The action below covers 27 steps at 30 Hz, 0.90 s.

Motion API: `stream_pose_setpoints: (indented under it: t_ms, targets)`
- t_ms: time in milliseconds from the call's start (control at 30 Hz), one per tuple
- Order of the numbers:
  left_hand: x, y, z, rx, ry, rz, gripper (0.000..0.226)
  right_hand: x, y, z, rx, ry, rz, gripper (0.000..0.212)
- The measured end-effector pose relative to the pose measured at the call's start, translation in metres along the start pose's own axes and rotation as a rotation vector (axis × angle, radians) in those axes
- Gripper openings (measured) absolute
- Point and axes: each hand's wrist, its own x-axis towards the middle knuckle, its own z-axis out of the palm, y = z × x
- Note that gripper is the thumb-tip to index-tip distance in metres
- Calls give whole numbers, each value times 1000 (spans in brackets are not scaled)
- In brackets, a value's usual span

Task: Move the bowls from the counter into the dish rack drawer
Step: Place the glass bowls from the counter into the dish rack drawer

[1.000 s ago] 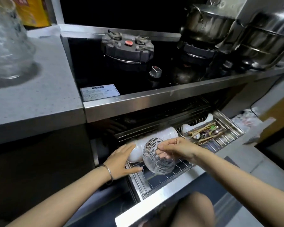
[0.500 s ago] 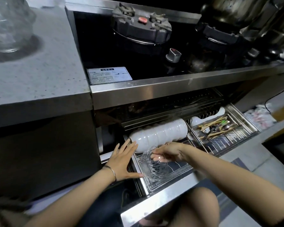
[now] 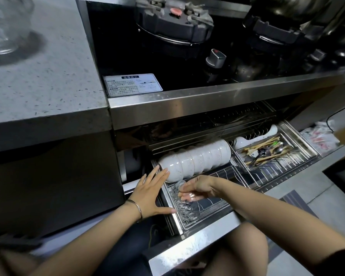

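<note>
A clear cut-glass bowl (image 3: 184, 206) stands on its edge in the wire rack at the front left of the open dish rack drawer (image 3: 189, 250). My right hand (image 3: 197, 187) grips its rim, fingers inside the bowl. My left hand (image 3: 149, 193) is spread flat on the drawer's left edge, touching the end of a row of white bowls (image 3: 195, 159) lying on their sides behind the glass bowl. More clear glassware (image 3: 6, 22) sits on the grey counter (image 3: 42, 82) at the top left.
A cutlery basket (image 3: 267, 152) with chopsticks and spoons fills the drawer's right part. Above is a black gas hob (image 3: 173, 30) with a knob (image 3: 216, 57) and steel pots at the right. My knees are under the drawer front.
My right hand has lowered the glass bowl down into the rack and tipped it onto its edge. The left hand slid from the white bowls to the drawer's edge. The view moved closer.
</note>
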Motion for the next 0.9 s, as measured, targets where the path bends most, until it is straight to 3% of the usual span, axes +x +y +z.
stream_pose_setpoints:
  t_ms: [167,333,500,733,900]
  targets:
    - [0,0,0,5,-19,-3,119,-8,-4,1,-85,20,-21,13]
    - [0,3,-6,47,-51,-10,117,-30,-12,5,-380,138,-113,34]
    - [-2,23,-40,40,-90,-18,101,-84,-25,-4,-437,324,-392,34]
    - [-19,91,-154,-53,234,174,74,-195,-64,-5,-181,451,-915,15]
    - [-56,117,-252,-81,521,313,72,-256,-111,16,-182,510,-1209,30]
